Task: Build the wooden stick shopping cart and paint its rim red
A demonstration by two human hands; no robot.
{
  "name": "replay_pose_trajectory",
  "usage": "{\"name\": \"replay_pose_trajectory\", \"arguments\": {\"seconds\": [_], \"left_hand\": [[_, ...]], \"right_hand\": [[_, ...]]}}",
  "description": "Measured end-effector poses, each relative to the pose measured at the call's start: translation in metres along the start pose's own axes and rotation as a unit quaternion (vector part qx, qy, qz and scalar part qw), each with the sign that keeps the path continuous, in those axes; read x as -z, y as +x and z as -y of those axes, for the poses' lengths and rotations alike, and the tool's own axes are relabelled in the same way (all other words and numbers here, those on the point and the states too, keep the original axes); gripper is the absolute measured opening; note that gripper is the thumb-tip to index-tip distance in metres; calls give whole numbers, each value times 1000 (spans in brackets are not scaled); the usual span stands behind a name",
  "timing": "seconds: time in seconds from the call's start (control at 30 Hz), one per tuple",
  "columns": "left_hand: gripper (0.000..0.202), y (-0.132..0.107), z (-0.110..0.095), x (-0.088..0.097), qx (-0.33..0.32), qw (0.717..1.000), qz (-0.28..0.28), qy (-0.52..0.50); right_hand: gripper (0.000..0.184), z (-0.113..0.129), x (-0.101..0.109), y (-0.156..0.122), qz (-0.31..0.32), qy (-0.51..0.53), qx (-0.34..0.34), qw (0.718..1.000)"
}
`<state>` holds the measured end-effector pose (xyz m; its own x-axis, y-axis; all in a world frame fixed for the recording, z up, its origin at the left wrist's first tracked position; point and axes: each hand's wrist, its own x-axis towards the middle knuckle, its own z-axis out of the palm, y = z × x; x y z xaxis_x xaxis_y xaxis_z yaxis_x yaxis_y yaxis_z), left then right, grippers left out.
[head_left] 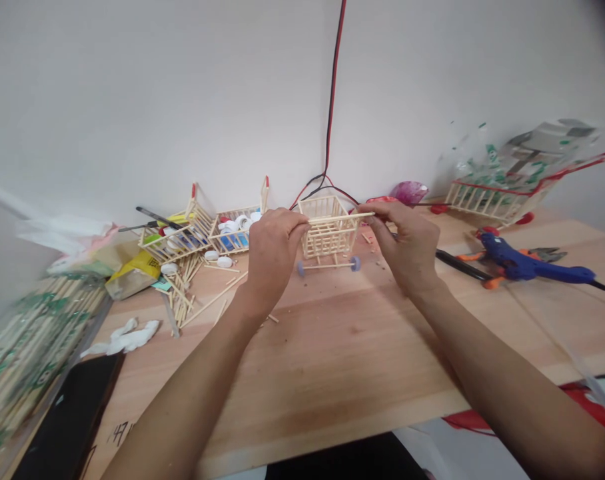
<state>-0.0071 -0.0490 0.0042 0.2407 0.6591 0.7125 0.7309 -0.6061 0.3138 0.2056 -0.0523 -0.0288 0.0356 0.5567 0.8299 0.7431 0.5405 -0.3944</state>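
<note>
A thin wooden stick (341,218) runs level between my two hands. My left hand (276,250) pinches its left end, and my right hand (407,240) pinches the other end between thumb and fingers. Just behind and below the stick stands a small shopping cart made of wooden sticks (328,248), with bluish round wheels at its front corners. Whether the stick touches the cart's basket, I cannot tell.
Two more stick baskets (175,237) with small parts stand left, near loose sticks (185,293). At right lie a blue glue gun (520,260), pliers (547,254) and a red-trimmed cart (492,200). A black phone (70,413) and bagged sticks (37,340) lie at the left edge.
</note>
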Motion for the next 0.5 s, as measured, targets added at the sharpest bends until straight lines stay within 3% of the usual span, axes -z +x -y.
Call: {"name": "replay_pose_trajectory", "arguments": {"seconds": [0.5], "left_hand": [[13, -1, 2, -1, -1, 1000, 2, 22]], "right_hand": [[19, 2, -1, 2, 3, 7, -9, 1000]]}}
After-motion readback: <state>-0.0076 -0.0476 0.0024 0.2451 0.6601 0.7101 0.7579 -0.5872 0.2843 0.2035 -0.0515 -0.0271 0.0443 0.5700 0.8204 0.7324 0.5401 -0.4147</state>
